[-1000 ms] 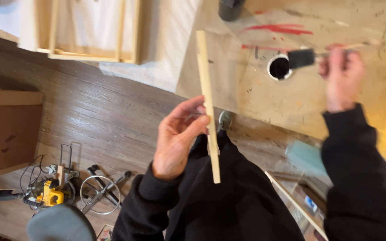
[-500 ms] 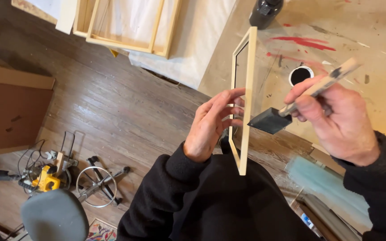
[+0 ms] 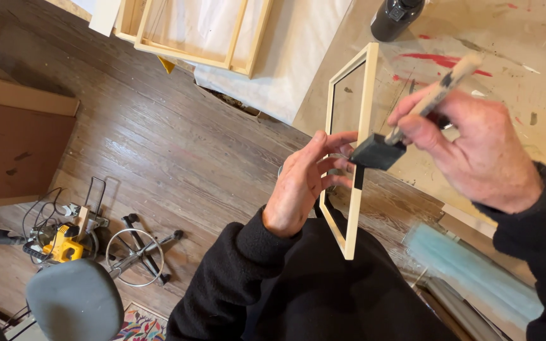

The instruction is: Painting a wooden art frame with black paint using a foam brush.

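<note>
Holding a slim, pale wooden frame [image 3: 355,158] upright over the lap, the left hand [image 3: 301,186] pinches its inner edge with curled fingers. It looks light, stiff and smooth, best gripped along the bare rail. The right hand [image 3: 475,148] is closed around a foam brush [image 3: 406,123], whose dark pad touches the frame's edge.

Frame [image 3: 356,189]: between left hand [image 3: 298,186] and right hand [image 3: 475,148].
Brush [image 3: 387,142]: against the frame's edge.
Bottle [image 3: 394,16]: probably on the table [image 3: 526,69], behind.
</note>
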